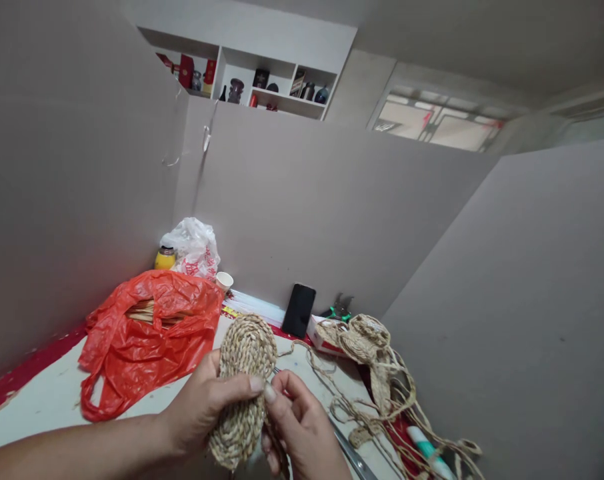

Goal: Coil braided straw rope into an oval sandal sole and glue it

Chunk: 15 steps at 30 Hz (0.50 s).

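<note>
A woven straw sole (247,343), long and oval with braided rows, is held upright in front of me. My left hand (202,400) grips it from the left, thumb laid across its face. At the right edge of the sole my right hand (302,417) is closed, thumb and index finger pinched beside the left thumb. A thin metal tool (277,369) shows only as a short dark piece between the right fingers and the sole; its kind cannot be made out. Brown strands hang below the right fingers.
A red plastic bag (147,360) with straw stands left. Behind are a white bag (195,243), yellow jar (165,259), paper cup (225,281), phone (299,310) and green-handled pliers (339,308). Braided cord (367,340), scissors (352,453) and a white-and-teal tube (427,450) lie right. Grey panels (292,200) surround the table.
</note>
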Each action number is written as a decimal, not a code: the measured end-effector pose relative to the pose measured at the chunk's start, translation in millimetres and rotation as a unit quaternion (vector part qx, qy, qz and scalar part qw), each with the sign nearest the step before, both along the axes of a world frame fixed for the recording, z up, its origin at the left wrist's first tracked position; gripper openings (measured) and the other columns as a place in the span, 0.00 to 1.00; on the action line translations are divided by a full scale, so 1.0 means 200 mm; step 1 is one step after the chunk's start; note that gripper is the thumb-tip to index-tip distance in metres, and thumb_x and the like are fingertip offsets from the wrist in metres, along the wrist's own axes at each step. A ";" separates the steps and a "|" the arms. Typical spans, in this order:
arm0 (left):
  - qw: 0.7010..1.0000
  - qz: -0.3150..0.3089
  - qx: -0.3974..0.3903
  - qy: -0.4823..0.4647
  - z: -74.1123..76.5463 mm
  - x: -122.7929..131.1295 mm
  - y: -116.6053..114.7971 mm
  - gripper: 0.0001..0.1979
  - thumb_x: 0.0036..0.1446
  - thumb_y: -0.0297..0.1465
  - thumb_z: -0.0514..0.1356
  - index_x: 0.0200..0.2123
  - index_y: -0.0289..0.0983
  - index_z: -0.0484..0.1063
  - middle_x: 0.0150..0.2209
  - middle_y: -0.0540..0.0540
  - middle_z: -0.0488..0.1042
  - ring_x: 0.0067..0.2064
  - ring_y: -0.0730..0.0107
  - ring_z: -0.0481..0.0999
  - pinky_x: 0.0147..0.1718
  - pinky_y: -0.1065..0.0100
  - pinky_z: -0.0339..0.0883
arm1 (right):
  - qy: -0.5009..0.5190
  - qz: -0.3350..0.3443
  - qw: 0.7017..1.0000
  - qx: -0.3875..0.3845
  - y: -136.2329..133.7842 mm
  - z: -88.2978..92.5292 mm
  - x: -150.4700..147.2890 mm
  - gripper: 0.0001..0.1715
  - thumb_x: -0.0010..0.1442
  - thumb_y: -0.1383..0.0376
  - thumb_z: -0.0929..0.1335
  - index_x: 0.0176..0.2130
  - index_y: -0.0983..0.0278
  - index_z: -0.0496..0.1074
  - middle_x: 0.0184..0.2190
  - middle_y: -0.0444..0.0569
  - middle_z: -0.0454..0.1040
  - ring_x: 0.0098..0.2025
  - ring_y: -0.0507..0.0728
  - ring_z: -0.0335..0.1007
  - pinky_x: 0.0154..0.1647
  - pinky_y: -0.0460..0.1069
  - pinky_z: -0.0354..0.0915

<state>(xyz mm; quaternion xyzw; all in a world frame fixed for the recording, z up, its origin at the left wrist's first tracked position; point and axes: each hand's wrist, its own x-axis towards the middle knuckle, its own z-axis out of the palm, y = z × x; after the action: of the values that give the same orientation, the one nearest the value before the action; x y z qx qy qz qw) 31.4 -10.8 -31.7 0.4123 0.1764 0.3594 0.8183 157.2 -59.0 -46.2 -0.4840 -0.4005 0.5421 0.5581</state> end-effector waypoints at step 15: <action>0.996 0.058 0.055 0.033 0.03 -0.05 0.01 0.11 0.45 0.31 0.65 0.32 0.34 0.70 0.24 0.50 0.71 0.24 0.73 0.69 0.24 0.72 0.64 | 0.020 0.064 0.997 -0.040 -0.08 0.12 0.05 0.23 0.50 0.51 0.73 0.26 0.65 0.64 0.14 0.45 0.75 0.11 0.46 0.65 0.13 0.37 0.53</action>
<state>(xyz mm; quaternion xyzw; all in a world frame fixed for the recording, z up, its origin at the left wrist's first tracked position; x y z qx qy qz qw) 21.8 -7.9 -25.4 0.4576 0.2065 0.4018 0.7659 167.8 -74.3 -22.8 -0.4686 -0.3969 0.6018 0.5105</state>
